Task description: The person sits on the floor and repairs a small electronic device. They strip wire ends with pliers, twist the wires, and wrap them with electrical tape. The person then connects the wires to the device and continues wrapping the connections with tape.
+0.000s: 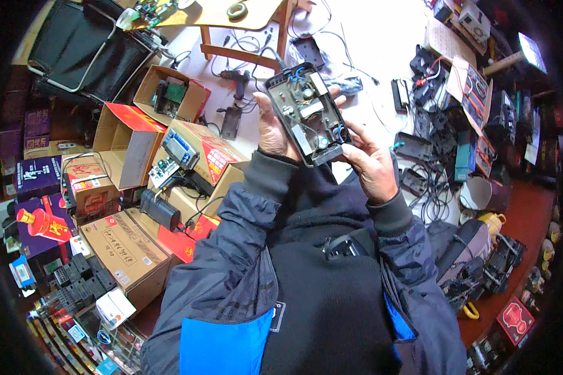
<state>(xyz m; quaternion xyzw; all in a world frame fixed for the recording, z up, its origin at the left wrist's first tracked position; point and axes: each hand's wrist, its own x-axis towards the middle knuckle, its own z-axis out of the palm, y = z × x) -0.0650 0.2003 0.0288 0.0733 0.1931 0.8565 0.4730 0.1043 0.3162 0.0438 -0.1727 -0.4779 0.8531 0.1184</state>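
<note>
An opened black plastic case [308, 112], probably a power adapter or charger, is held up in front of my chest. A circuit board with coils, blue wires and pale blocks shows inside it, and a cable leaves its top end. My left hand [273, 132] grips the case from below and the left, with fingertips showing past its right side. At the lower right corner, the fingers of my right hand [371, 164] are closed on the case edge. Beyond it on the white floor lie a black glue gun-like tool [235, 80] and a flat black case part [231, 121].
Open cardboard boxes [130, 147] and a closed carton [124, 247] stand at the left. A wooden table [231, 15] carries a tape roll [237, 10] at the far side. Tangled black cables [433, 194] and adapters lie at the right, near a yellow-handled tool [493, 222].
</note>
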